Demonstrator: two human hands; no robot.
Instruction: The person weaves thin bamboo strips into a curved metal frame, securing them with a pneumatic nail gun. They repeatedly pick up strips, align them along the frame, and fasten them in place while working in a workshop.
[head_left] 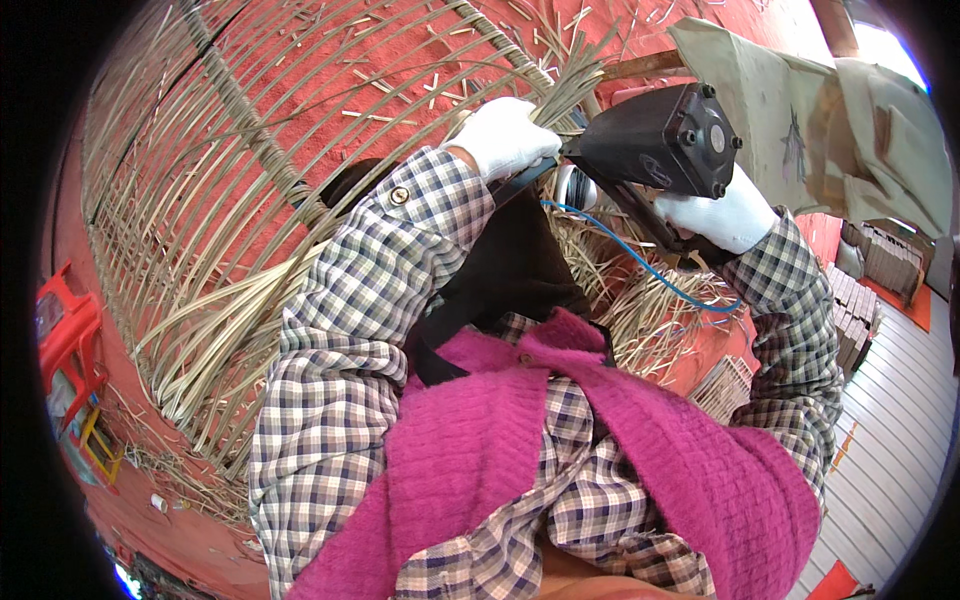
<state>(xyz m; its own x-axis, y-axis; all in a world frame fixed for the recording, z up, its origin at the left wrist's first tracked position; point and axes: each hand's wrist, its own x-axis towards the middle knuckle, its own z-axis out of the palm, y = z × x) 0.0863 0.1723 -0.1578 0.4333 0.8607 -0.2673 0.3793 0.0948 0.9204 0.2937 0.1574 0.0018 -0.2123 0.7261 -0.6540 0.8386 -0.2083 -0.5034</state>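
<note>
My right hand (pixel 735 212), in a white glove, is wrapped round the handle of a black air nail gun (pixel 650 140). The gun's broad head tilts up toward the right, and its nose points left to the frame's edge. A blue air hose (pixel 640 262) curves below it. In a white glove too, my left hand (pixel 505 138) is closed on the edge of a large wicker frame (pixel 265 150), beside the gun's nose. Its fingertips are partly hidden. Loose cane ends (pixel 572 85) fan out just beyond this hand. Long thin rods run across the frame to the left.
Cane scraps (pixel 440 90) litter the red floor, with a heap of trimmings (pixel 650 320) under my right arm. Red plastic stools (pixel 70 340) stand at far left. A pale cloth (pixel 800 120) hangs at upper right. Stacked slatted pieces (pixel 850 300) and a ribbed white panel (pixel 895 400) lie right.
</note>
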